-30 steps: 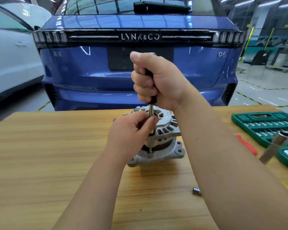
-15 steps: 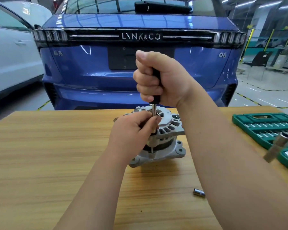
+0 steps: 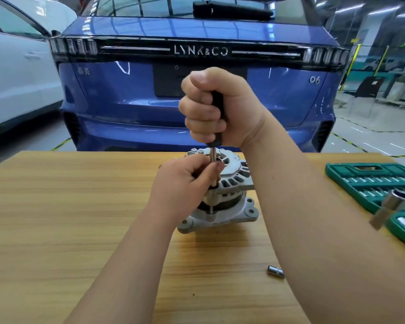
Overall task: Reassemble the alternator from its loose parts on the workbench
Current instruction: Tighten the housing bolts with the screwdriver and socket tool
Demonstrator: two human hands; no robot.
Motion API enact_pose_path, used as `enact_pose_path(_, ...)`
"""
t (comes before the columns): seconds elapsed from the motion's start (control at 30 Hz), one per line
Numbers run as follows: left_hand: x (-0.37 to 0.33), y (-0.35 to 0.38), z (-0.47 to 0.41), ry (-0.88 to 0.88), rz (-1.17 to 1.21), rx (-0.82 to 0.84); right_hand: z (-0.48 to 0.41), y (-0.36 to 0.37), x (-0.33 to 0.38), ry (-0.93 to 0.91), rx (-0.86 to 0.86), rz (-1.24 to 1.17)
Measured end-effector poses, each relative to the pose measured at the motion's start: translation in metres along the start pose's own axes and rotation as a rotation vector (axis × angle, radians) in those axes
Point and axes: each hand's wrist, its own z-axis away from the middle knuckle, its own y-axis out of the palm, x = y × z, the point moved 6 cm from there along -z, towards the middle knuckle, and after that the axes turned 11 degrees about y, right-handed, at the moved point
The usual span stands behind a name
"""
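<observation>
Starting at nine o'clock of the workpiece: left hand (image 3: 185, 185), fingers curled and pinched on the steel shaft of the black-handled driver (image 3: 212, 157), steadying it. Driver upright, tip down at the near flange. On the pale wood-grain workbench (image 3: 56, 218), toward twelve o'clock: cast grey aluminium alternator (image 3: 234, 181), both housing halves stacked around a dark middle band, vented cover uppermost. Above it, at twelve o'clock: right hand (image 3: 220, 108), fist clamped round the driver handle. At five o'clock of the alternator, well apart: small loose chrome socket (image 3: 275, 271). At three o'clock: long chrome deep socket (image 3: 388, 209) tilted over the green plastic socket-set case (image 3: 360, 174). Judged well advanced: main body assembled, fastening in hand. Judged outstanding: seating this fastener; state of the other fasteners and further fittings not discernible.
</observation>
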Motion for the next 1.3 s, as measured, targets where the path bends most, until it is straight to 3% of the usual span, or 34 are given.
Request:
enact_pose_path(0.13,-0.006,0.0,0.001,0.039,-0.053,-0.084,0.017,-0.021,-0.001,-0.239,-0.802,0.199)
enact_pose_path(0.17,-0.007,-0.001,0.001,0.046,-0.043,-0.085,0.022,-0.02,-0.001,-0.273,-0.913,0.236)
enact_pose_path(0.23,-0.008,0.0,0.001,0.035,-0.035,-0.027,0.025,-0.022,-0.002,-0.273,-0.843,0.254)
enact_pose_path(0.37,-0.001,-0.002,0.0,-0.023,-0.001,0.061,0.015,-0.019,0.007,-0.051,-0.092,0.264)
enact_pose_path(0.47,0.001,-0.001,-0.002,-0.02,0.02,0.058,0.006,-0.007,0.002,0.027,0.08,0.111)
enact_pose_path(0.53,0.0,-0.001,-0.002,0.011,-0.012,0.032,0.002,-0.008,-0.002,0.0,-0.045,0.038)
enact_pose_path(0.67,-0.005,-0.001,-0.001,0.07,-0.067,-0.031,0.018,-0.022,-0.006,-0.241,-0.805,0.187)
enact_pose_path(0.73,-0.006,-0.001,0.001,0.059,-0.042,-0.024,0.022,-0.018,-0.006,-0.273,-0.886,0.255)
enact_pose_path(0.8,-0.004,-0.002,0.0,0.032,-0.027,0.006,0.018,-0.019,-0.001,-0.247,-0.662,0.27)
enact_pose_path(0.9,0.001,-0.001,0.0,-0.024,0.001,0.063,0.007,-0.014,0.006,-0.048,-0.082,0.293)
enact_pose_path(1.0,0.004,0.0,0.0,-0.032,0.021,0.061,0.001,0.001,0.001,-0.024,0.176,0.057)
enact_pose_path(1.07,0.002,-0.001,-0.001,-0.008,0.02,0.047,-0.003,-0.005,-0.006,-0.046,-0.01,-0.008)
enact_pose_path(1.2,0.007,-0.004,-0.001,-0.004,0.034,0.028,0.016,-0.013,-0.009,-0.289,-0.868,0.257)
enact_pose_path(1.23,0.007,-0.005,0.0,-0.002,0.057,0.018,0.018,-0.012,-0.008,-0.306,-0.91,0.299)
enact_pose_path(1.3,0.003,-0.007,0.0,0.016,0.063,-0.001,0.014,-0.013,-0.006,-0.272,-0.723,0.261)
